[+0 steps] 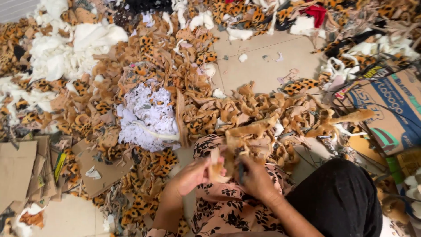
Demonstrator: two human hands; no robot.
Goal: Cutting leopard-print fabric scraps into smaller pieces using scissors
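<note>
Both hands meet over the lap: the left hand is pinched on a tan plush scrap that stands upright between them, while the right hand is closed around a dark tool just beside it. Beyond lie more scraps on the floor, then white stuffing toward the far left corner.

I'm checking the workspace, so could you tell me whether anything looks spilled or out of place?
Yes. Tan and leopard-print fabric scraps lie strewn over the tiled floor around the person, mixed with white stuffing and flattened cardboard, leaving little floor bare.
</note>
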